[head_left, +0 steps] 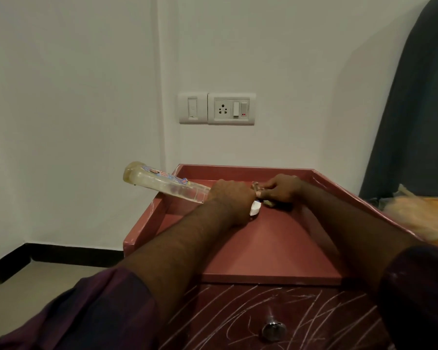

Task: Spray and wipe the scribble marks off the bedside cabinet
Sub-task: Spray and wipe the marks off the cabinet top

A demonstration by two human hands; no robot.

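The reddish bedside cabinet has a raised rim around its top. White scribble marks cover its dark front around a metal knob. My left hand grips a clear spray bottle near its neck, holding it sideways with the base pointing left beyond the cabinet's edge. The white trigger sticks out below that hand. My right hand is closed around the bottle's nozzle end, just above the cabinet top. No cloth is visible.
A white wall with a switch and socket plate rises behind the cabinet. A dark headboard and yellowish bedding lie to the right. Bare floor with a black skirting is to the left.
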